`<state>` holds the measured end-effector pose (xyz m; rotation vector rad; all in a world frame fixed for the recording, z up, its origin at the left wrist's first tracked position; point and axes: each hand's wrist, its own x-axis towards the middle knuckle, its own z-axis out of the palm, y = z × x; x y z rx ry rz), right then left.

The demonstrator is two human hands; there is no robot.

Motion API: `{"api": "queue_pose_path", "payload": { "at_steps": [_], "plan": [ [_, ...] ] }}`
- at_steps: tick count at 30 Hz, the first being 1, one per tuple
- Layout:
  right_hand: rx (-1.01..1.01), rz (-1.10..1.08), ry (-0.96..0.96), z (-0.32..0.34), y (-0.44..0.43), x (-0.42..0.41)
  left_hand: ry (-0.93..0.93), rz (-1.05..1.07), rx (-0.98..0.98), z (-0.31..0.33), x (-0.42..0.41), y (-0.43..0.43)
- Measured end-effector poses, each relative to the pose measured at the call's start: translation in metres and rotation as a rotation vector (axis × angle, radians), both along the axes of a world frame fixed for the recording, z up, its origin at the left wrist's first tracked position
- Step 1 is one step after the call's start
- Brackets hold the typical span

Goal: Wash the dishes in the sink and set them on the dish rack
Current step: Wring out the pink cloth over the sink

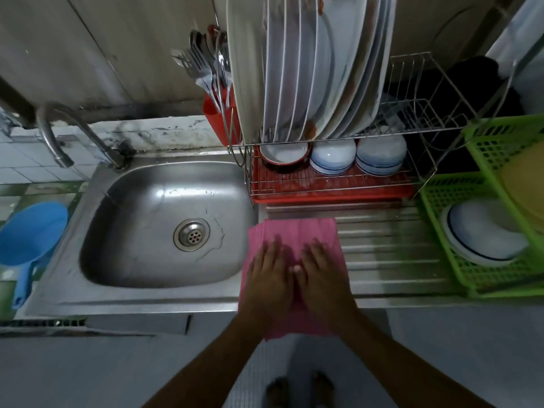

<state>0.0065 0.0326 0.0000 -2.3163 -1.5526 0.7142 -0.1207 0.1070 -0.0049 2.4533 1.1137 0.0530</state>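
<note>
The steel sink [147,260] holds no dishes, only its drain [191,234]. A pink cloth [300,231] lies on the drainboard just right of the basin and hangs over the counter's front edge. My left hand [269,278] and my right hand [321,275] rest flat on it side by side, fingers straight, thumbs touching. Behind them stands the wire dish rack [412,125] with several white plates [306,69] upright in its top tier. Stacked bowls [332,156] and a red-rimmed bowl [284,153] sit upside down or tilted in its lower tier.
A red cutlery holder [216,113] with forks and spoons hangs at the rack's left. The tap [56,142] curves over the sink's far left corner. A blue dipper [29,234] lies left of the sink. A green basket [441,201] with a white dish stands at the right.
</note>
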Motion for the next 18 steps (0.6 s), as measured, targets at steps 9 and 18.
{"api": "queue_pose_path", "payload": {
  "at_steps": [9, 18],
  "plan": [
    [0.090, -0.006, -0.258, -0.034, 0.043, 0.024, 0.105, 0.010, 0.213, -0.041, 0.004, 0.035],
    [0.110, -0.019, -0.266, -0.040, 0.028, 0.076, 0.068, -0.060, 0.247, -0.045, 0.059, 0.023]
  ]
}}
